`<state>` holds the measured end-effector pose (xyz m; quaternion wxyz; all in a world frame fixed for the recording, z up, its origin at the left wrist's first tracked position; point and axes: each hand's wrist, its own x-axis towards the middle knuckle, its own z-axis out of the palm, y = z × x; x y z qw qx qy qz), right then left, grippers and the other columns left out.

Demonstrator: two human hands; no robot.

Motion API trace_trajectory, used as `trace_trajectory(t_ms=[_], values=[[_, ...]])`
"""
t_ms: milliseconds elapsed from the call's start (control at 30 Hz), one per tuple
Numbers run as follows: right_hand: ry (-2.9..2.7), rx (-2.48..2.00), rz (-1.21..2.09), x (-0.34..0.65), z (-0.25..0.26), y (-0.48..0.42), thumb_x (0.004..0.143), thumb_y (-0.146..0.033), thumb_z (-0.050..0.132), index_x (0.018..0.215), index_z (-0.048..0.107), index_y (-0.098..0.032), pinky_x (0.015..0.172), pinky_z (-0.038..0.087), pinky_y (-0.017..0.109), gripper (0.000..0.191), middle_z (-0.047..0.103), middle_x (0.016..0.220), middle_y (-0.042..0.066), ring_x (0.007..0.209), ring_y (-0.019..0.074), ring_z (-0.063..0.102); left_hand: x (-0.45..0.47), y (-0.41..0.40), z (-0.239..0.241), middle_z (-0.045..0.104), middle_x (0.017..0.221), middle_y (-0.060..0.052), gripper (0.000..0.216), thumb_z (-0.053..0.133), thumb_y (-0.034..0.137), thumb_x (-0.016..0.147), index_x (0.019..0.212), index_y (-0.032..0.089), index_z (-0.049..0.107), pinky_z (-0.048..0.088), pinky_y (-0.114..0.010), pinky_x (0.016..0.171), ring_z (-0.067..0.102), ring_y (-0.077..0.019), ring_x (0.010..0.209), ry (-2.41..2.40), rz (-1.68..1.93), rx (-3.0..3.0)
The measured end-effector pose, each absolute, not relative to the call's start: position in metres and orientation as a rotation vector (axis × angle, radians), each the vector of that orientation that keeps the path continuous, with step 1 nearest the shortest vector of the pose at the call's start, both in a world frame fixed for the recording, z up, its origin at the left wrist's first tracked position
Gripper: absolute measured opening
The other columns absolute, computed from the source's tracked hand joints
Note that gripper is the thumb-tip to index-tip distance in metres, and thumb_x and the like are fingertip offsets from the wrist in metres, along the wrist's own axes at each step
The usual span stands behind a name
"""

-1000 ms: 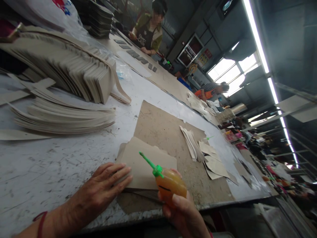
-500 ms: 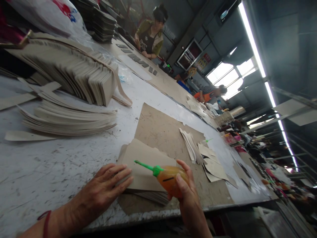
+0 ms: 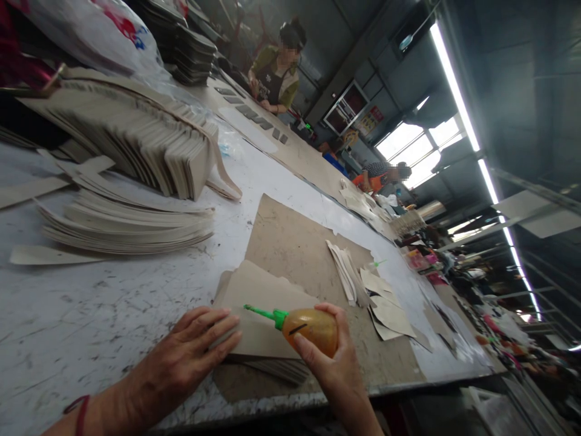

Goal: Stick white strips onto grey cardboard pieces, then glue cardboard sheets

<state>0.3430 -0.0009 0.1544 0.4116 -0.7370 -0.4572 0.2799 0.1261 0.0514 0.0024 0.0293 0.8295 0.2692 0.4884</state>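
Note:
Wrapped in the fingers of my right hand (image 3: 333, 357) is a squeeze glue bottle (image 3: 313, 327), amber with a long green nozzle. The nozzle points left and hangs over a stack of pale beige sheets (image 3: 258, 290). My left hand (image 3: 195, 339) lies with its fingers stretched out on the left edge of that stack. Beneath the stack is a brown board (image 3: 285, 236) on the white table (image 3: 154, 297). Whether the nozzle tip touches the top sheet, I cannot tell.
Long curved strips (image 3: 127, 224) and a tied bundle of pieces (image 3: 149, 139) occupy the table's left side. Cut pieces (image 3: 385, 303) and narrow strips (image 3: 345, 272) lie right of the stack. Two people work farther back, one in a dark apron (image 3: 272, 82).
The glue bottle has shifted slightly left and tipped closer to level in my right hand. My left hand stays on the sheets. The whole view has shifted a little.

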Motion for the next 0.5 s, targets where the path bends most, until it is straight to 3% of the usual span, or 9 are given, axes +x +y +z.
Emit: trace_trajectory(t_ms=[500], values=[[-1.327,-1.941,0.623,0.3385,0.1591,0.0048,0.069,-0.037,0.075,0.108,0.055,-0.025,0.066,0.053,0.029,0.045,0.066,0.088,-0.001,0.074,0.0193,0.064,0.1266,0.0520,0.0048,0.069,0.122,-0.001,0.034,0.038,0.014,0.100,0.117,0.024,0.066,0.029,-0.034,0.117,0.054,-0.0159,0.124,0.822,1.524,2.548]])
